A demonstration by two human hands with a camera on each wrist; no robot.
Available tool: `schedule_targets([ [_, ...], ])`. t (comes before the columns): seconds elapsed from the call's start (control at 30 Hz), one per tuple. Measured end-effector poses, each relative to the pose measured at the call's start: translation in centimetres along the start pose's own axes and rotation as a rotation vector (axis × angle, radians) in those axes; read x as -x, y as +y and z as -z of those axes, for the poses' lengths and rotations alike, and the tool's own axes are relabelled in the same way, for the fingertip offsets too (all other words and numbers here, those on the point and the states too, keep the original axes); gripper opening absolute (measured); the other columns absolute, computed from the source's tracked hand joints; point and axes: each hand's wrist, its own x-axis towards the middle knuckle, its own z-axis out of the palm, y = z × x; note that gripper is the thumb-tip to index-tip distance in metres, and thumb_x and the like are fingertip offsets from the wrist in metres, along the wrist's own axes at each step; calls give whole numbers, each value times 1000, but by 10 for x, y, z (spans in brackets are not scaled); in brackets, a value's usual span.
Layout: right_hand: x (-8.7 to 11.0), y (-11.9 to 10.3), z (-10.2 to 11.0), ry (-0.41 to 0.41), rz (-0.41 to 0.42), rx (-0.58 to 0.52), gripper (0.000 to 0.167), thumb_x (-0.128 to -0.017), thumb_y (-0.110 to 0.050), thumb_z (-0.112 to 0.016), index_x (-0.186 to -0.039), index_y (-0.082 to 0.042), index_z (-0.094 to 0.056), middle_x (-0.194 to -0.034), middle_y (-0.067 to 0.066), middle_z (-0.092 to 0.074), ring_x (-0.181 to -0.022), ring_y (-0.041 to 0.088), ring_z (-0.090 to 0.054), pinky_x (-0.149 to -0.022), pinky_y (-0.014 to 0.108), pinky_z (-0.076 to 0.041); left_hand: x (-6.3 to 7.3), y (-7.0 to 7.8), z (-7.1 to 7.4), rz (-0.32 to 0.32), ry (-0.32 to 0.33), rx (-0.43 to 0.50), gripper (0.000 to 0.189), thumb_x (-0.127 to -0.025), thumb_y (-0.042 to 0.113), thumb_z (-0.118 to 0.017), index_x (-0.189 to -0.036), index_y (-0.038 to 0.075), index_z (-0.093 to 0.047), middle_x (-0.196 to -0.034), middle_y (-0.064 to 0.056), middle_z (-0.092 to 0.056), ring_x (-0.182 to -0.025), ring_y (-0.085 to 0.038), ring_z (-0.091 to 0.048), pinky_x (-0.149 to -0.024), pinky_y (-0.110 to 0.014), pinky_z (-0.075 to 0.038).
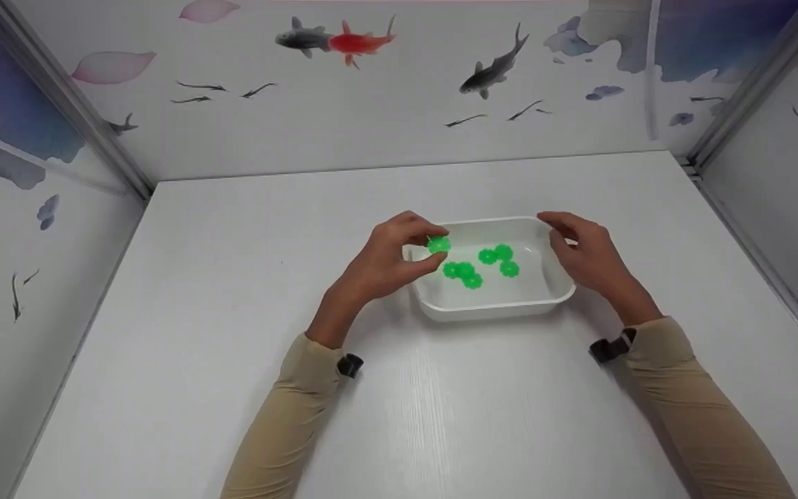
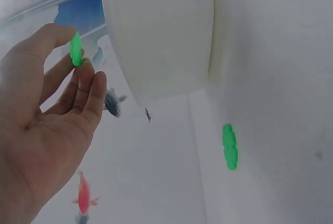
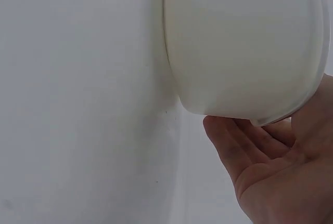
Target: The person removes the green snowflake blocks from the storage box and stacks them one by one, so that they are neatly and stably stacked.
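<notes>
My left hand (image 1: 395,256) pinches a bright green flower-shaped plastic disc (image 1: 439,244) between thumb and fingertips, above the left rim of a white rectangular tray (image 1: 489,308). In the left wrist view the disc (image 2: 76,50) shows edge-on at the fingertips. Inside the tray lie two clusters of similar green discs, one cluster (image 1: 465,271) at left and another cluster (image 1: 503,253) towards the right. My right hand (image 1: 589,253) holds the tray's far right corner, thumb at the rim and fingers behind the outer wall, as the right wrist view shows.
Another green piece (image 2: 229,147) lies on the white table (image 1: 233,312) beyond the tray's left end, hidden behind my left hand in the head view. White panels with painted fish (image 1: 494,68) enclose the table at the back and both sides.
</notes>
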Motion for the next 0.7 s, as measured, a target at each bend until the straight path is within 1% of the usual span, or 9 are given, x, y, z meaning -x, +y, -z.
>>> schedule_targets([
  [0.17,-2,0,-1,14,0,7,41,-112,-12,-51,-152,-7,-61,-151,21,-64,-138,39,-63,-116,62,-51,14,-7,13,35,22,-1,34,-100,21,-78,-131,7,-76,-121,-6,-70,-111,-18,-70,-105,-40,-62],
  [0.23,-2,1,0,14,2,9,41,-112,-13,-51,-152,-7,-61,-150,21,-64,-138,40,-63,-116,62,-51,20,-10,17,53,24,-9,34,-100,21,-79,-131,7,-76,-121,-6,-70,-111,-17,-70,-105,-38,-62],
  [0.37,-1,4,0,9,-4,7,41,-113,-15,-51,-152,-6,-60,-150,22,-64,-139,41,-63,-117,63,-50,29,-17,22,76,18,-4,34,-100,20,-79,-131,5,-75,-121,-7,-70,-112,-20,-70,-106,-46,-62],
  [0.47,0,5,0,2,-7,4,42,-113,-15,-51,-153,-6,-60,-151,22,-64,-139,42,-62,-117,63,-49,35,-22,26,88,18,-5,34,-99,21,-80,-130,7,-75,-121,-7,-70,-112,-21,-70,-105,-50,-62],
  [0.6,-1,5,2,6,-13,8,42,-113,-16,-51,-153,-7,-60,-152,22,-63,-140,41,-61,-118,62,-49,41,-28,32,110,25,-42,32,-98,21,-81,-128,9,-76,-119,-6,-71,-110,-21,-71,-105,-48,-62],
  [0.7,-1,6,0,16,-19,7,42,-113,-16,-51,-153,-8,-61,-152,21,-64,-141,40,-61,-118,61,-50,45,-36,35,154,9,-82,30,-98,21,-83,-124,9,-77,-118,-6,-72,-111,-23,-72,-105,-45,-62],
])
